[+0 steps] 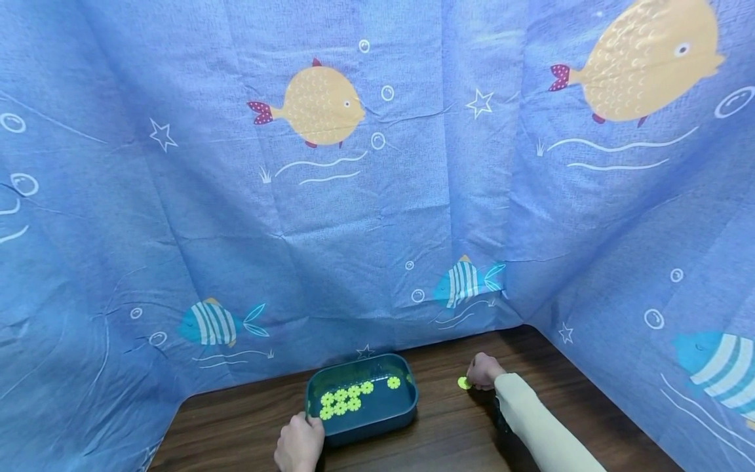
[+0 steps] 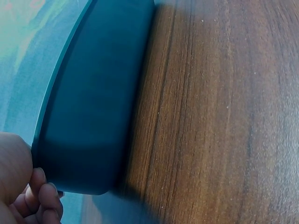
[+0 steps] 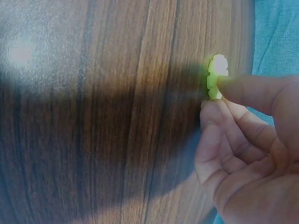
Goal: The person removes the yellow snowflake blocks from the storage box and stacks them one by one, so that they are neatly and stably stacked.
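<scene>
A dark teal rectangular tray stands on the wooden table, with several yellow-green flower-shaped discs lying on its floor, most of them grouped toward the left side. My left hand grips the tray's near-left corner; in the left wrist view the curled fingers are at the tray's end, below its rim. To the right of the tray, my right hand pinches one yellow-green flower-shaped disc between thumb and fingers, just above or at the tabletop. How it meets the wood is hard to tell.
Blue cloth printed with fish hangs behind and at both sides of the table. Its lower edge meets the back of the brown wooden tabletop. Bare wood lies between the tray and my right hand.
</scene>
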The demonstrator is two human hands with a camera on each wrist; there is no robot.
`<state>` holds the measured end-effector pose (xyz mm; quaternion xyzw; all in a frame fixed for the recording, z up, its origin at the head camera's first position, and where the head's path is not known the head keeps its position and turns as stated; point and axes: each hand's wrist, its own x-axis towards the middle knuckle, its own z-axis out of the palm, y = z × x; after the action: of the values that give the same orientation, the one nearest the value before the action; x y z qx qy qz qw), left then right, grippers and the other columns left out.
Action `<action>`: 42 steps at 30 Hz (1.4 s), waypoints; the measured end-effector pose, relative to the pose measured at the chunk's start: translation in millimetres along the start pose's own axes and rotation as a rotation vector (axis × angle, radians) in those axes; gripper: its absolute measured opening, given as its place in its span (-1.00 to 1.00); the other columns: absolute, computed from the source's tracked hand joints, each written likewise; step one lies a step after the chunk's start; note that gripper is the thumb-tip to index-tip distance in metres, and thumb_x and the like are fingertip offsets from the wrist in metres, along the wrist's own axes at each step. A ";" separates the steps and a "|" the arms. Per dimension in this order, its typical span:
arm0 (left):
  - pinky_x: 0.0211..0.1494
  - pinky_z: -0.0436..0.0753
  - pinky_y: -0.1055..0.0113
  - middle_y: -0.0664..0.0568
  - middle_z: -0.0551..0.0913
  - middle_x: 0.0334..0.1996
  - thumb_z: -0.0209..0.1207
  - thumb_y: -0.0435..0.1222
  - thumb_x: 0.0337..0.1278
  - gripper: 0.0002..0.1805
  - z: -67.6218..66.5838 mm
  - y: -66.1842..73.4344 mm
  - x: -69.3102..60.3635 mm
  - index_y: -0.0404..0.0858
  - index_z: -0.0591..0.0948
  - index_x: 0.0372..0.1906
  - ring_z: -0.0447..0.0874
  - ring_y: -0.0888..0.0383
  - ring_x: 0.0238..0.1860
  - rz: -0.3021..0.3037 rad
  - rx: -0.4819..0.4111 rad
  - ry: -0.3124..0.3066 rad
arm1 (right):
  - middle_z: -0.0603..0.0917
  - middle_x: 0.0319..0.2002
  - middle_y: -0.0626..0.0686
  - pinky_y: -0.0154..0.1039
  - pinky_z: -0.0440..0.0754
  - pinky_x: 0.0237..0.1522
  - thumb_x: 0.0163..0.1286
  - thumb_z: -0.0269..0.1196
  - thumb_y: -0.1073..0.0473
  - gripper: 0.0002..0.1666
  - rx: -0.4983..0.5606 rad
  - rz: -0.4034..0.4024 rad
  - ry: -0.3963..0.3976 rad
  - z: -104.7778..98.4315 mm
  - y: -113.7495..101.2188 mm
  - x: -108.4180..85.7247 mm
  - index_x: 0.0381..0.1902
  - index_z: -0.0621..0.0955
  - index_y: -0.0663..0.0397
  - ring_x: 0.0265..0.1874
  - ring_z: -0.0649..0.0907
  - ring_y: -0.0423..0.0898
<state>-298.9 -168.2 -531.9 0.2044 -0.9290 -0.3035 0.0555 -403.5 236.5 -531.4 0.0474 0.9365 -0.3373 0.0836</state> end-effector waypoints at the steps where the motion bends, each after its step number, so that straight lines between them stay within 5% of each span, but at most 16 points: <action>1: -0.41 0.61 -0.05 -0.28 0.71 -0.39 0.04 -0.29 0.30 -0.67 0.0 0.0 -0.2 -0.46 0.69 -0.12 0.66 -0.10 -0.48 0.000 -0.001 -0.001 | 0.57 -0.67 0.02 -0.36 0.51 -0.60 0.20 0.28 0.37 -0.90 -0.004 -0.005 0.003 0.5 0.5 0.6 -0.51 0.63 0.17 -0.66 0.52 -0.16; 14: -0.45 0.58 0.00 -0.21 0.67 -0.50 0.04 -0.29 0.28 -0.72 -0.4 0.3 -0.5 -0.41 0.69 -0.30 0.63 -0.06 -0.51 -0.004 -0.010 0.019 | 0.58 -0.63 0.04 -0.34 0.53 -0.58 0.23 0.26 0.38 -0.90 -0.010 0.006 0.005 1.0 -0.7 1.3 -0.47 0.64 0.18 -0.63 0.54 -0.15; 22: -0.40 0.60 -0.04 -0.27 0.70 -0.41 0.05 -0.29 0.28 -0.68 0.1 0.4 0.1 -0.45 0.69 -0.16 0.66 -0.10 -0.46 -0.005 -0.003 0.016 | 0.60 -0.60 0.06 -0.33 0.53 -0.57 0.25 0.22 0.39 -0.89 -0.004 0.000 0.000 1.8 -1.5 1.7 -0.46 0.64 0.18 -0.60 0.55 -0.13; 30: -0.43 0.59 -0.04 -0.25 0.70 -0.45 0.05 -0.28 0.27 -0.71 1.4 -0.2 0.8 -0.42 0.69 -0.26 0.66 -0.11 -0.47 0.008 -0.008 0.035 | 0.42 -0.73 -0.04 -0.35 0.37 -0.64 0.24 0.15 0.36 -0.67 -0.052 -0.034 0.029 1.4 -6.6 1.3 -0.69 0.43 0.03 -0.71 0.40 -0.18; 39: -0.50 0.53 0.02 -0.11 0.61 -0.61 0.02 -0.29 0.30 -0.69 2.0 -2.8 1.4 -0.29 0.61 -0.53 0.59 -0.03 -0.57 0.011 -0.023 0.028 | 0.60 -0.48 0.00 -0.18 0.51 -0.41 0.37 0.26 0.18 -0.87 -0.115 -0.219 0.072 6.5 -71.2 3.0 -0.39 0.60 0.06 -0.51 0.56 -0.09; 42: -0.47 0.55 0.00 -0.14 0.63 -0.58 0.02 -0.29 0.30 -0.70 2.6 -2.8 1.3 -0.32 0.64 -0.48 0.60 -0.05 -0.55 0.006 -0.017 0.024 | 0.60 -0.49 -0.02 -0.19 0.49 -0.43 0.37 0.26 0.18 -0.88 -0.105 -0.283 0.076 16.4 -98.4 0.1 -0.40 0.60 0.03 -0.52 0.56 -0.11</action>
<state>-299.7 -169.4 -535.8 0.2050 -0.9261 -0.3090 0.0692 -415.9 150.4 -482.4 -0.0768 0.9527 -0.2941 0.0020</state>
